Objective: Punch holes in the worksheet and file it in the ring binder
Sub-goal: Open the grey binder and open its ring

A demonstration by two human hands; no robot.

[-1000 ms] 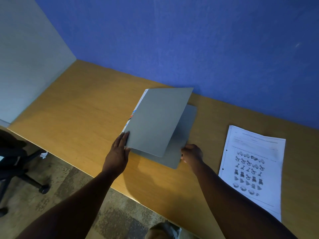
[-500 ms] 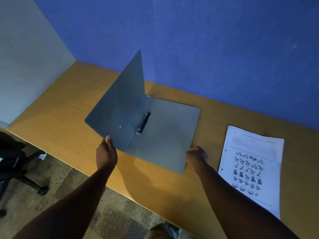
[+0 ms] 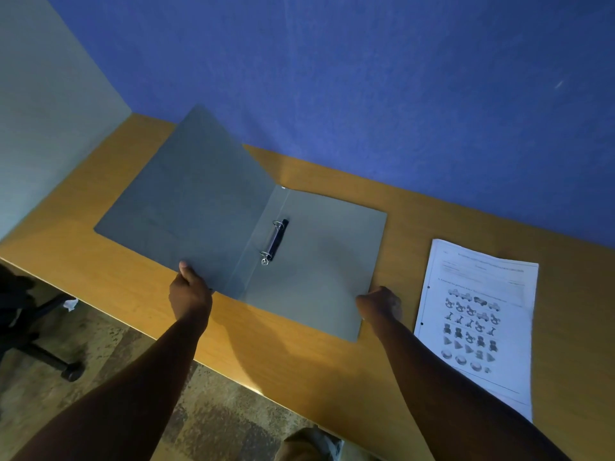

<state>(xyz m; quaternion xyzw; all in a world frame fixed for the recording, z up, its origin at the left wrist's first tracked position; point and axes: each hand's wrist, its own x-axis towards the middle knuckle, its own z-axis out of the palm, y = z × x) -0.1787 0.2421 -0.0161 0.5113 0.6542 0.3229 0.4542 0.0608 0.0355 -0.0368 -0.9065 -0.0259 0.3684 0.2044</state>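
Blue wall [image 3: 399, 78] backs a wooden desk [image 3: 109, 271], with a pale panel [image 3: 43, 111] closing off the left side. From the head camera, the grey ring binder [image 3: 316, 267] lies open on the desk. Its front cover [image 3: 186, 207], which half a second ago stood nearly upright, has swung down to the left and now sits almost flat, the far corner still slightly raised. A second ago the binder was only just being opened. The ring mechanism [image 3: 275, 241] shows along the spine, its two metal rings closed.

The left hand [image 3: 189, 294] pinches the near edge of the front cover, thumb on top, fingers underneath. It has followed the cover down and outward. The right hand [image 3: 379, 302] is curled against the near right corner of the back cover, in the same spot as before; whether it grips the edge or only presses on it cannot be told.

The worksheet [image 3: 479, 314] lies flat on the desk just right of the binder, unmoved, with two dark punched holes along its left margin. An office chair [image 3: 30, 327] stands on the floor at lower left.
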